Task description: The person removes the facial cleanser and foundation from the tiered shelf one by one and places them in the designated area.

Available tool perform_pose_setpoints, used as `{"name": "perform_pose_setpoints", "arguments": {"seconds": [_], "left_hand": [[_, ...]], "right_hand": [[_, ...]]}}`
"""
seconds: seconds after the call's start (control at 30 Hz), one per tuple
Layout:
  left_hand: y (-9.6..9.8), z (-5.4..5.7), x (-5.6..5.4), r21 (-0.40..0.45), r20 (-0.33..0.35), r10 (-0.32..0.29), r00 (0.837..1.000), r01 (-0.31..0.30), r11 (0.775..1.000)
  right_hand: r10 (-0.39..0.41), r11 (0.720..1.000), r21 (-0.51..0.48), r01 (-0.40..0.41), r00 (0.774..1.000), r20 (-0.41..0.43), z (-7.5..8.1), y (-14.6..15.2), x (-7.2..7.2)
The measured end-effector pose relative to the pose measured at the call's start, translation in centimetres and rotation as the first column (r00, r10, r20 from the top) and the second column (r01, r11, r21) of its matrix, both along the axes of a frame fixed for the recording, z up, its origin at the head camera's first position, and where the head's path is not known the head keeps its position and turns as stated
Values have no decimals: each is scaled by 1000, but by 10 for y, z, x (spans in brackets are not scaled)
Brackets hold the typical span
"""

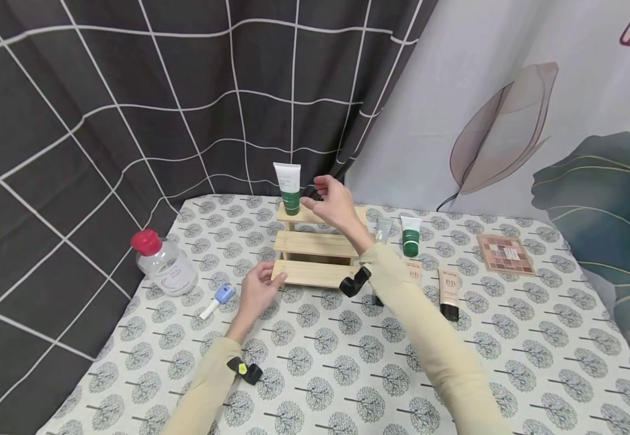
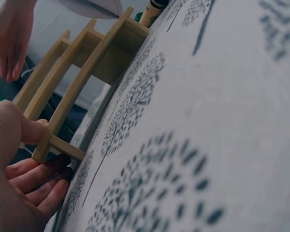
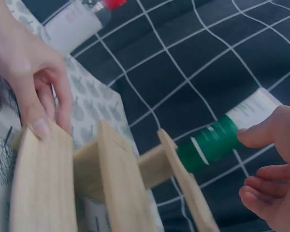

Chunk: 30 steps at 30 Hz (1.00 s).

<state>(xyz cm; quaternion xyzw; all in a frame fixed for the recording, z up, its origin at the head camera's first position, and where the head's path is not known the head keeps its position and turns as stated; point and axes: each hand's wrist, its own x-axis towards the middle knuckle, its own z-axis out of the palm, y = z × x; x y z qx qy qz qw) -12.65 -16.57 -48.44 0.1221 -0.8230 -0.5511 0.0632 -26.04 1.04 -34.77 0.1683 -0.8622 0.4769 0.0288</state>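
A three-step wooden display rack [image 1: 315,244] stands on the patterned cloth. My left hand [image 1: 258,290] grips the left end of its lowest step, thumb on top and fingers below, as the left wrist view also shows. On the left end of the top step a white-and-green squeeze tube [image 1: 288,188] stands upright on its green cap. Just right of that tube is my right hand [image 1: 334,204], fingers loosely bent with nothing between them. In the right wrist view its thumb [image 3: 258,134] overlaps the tube's edge.
Right of the rack lie another white-and-green tube [image 1: 411,235], a grey tube [image 1: 383,228], two BB cream tubes [image 1: 449,290] and an eyeshadow palette [image 1: 506,254]. To the left are a clear bottle with a red top [image 1: 170,266] and a small blue-and-white bottle [image 1: 218,299]. A dark checked curtain [image 1: 195,109] hangs behind.
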Motion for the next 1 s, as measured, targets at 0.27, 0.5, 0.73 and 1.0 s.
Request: {"name": "perform_pose_setpoints", "arguments": {"seconds": [0.27,0.5,0.73,1.0], "left_hand": [[0,1,0,2,-3,-5,1000,5,1000],[0,1,1,17,-6,-1,1000,1,1000],[5,0,3,18,16,-7,1000,7,1000],[1,3,2,13,16,5,1000,-6,1000]], "right_hand": [[-5,998,-58,4,1000,-10,-20,-28,2],[-71,990,-125,62,995,-64,-36,-44,6],[-126,978,-182,103,985,-118,-49,-47,8],[-141,974,-199,110,978,-151,-41,-44,9]]}}
